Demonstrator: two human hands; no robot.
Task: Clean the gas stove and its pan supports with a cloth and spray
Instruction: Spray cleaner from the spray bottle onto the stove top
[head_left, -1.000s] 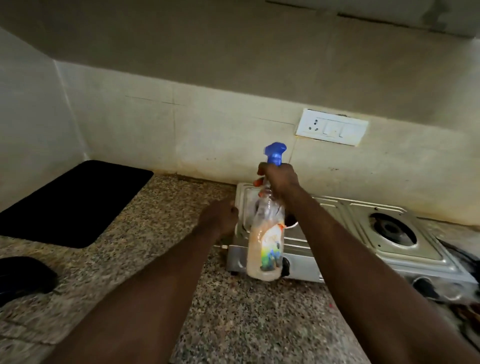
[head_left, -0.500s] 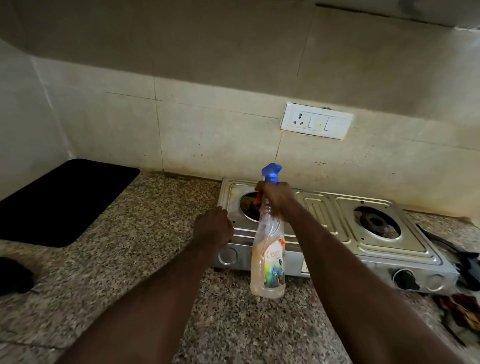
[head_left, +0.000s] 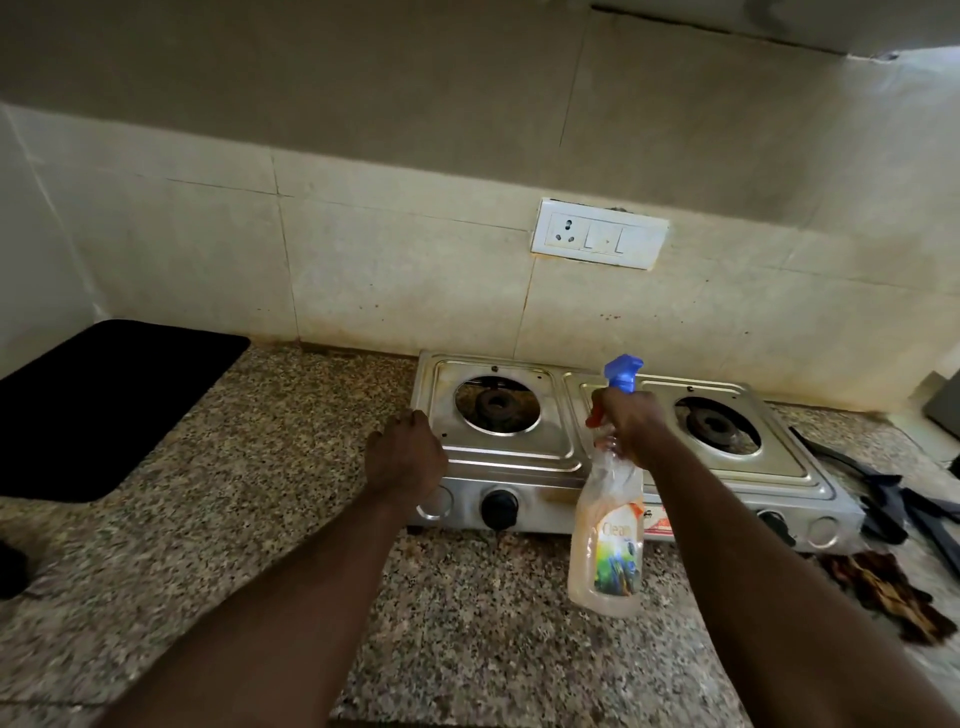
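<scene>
left hand (head_left: 404, 457) seemingly grips stove (head_left: 511, 457) edge; granite counter (head_left: 291, 467) beside.

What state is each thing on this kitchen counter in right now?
Spray bottle: held up, partly full.
Right hand: gripping the bottle's neck.
Left hand: closed, at the stove's front left corner.
Gas stove: both burners bare, unlit.
Pan supports: off, right of stove.
Cloth: crumpled on counter.

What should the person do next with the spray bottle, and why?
Probably squeeze the trigger and mist the stove top. The right hand already holds the spray bottle up over the stove, the left hand rests at its left front corner, and the pan supports lie off to the right.
</scene>
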